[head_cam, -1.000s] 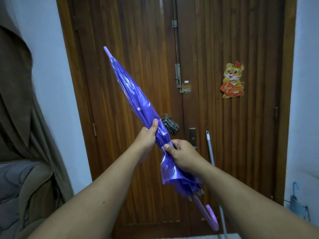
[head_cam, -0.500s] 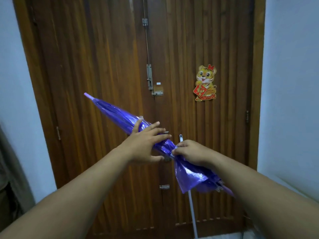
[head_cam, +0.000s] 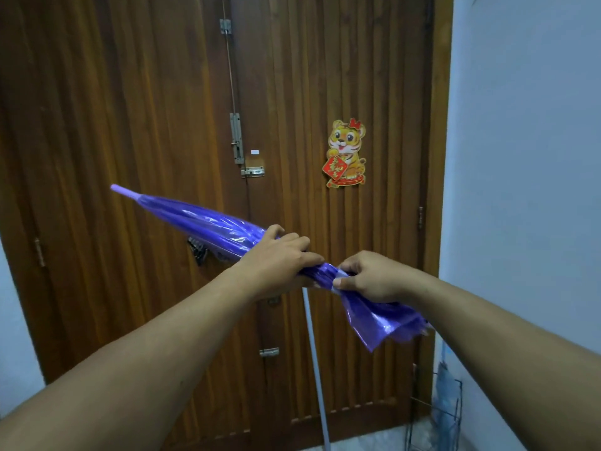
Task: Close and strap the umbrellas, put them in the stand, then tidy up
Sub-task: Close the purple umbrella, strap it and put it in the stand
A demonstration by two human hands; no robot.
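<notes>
Since half a second ago the purple umbrella (head_cam: 208, 224) has been lowered nearer to level, tip up-left, and the left hand (head_cam: 276, 260), then splayed, is now curled around its folded canopy. The strap (head_cam: 338, 278) is pinched by the right hand (head_cam: 374, 276). A blue umbrella (head_cam: 445, 395) is held in the wire stand (head_cam: 457, 418), bottom right, by the wooden door (head_cam: 162, 125).

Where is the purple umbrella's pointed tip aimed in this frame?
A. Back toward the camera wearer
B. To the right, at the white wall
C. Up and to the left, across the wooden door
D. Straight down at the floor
C: the purple umbrella runs from the right hand past the left hand up to its pale tip at upper left, in front of the wooden door.
</notes>
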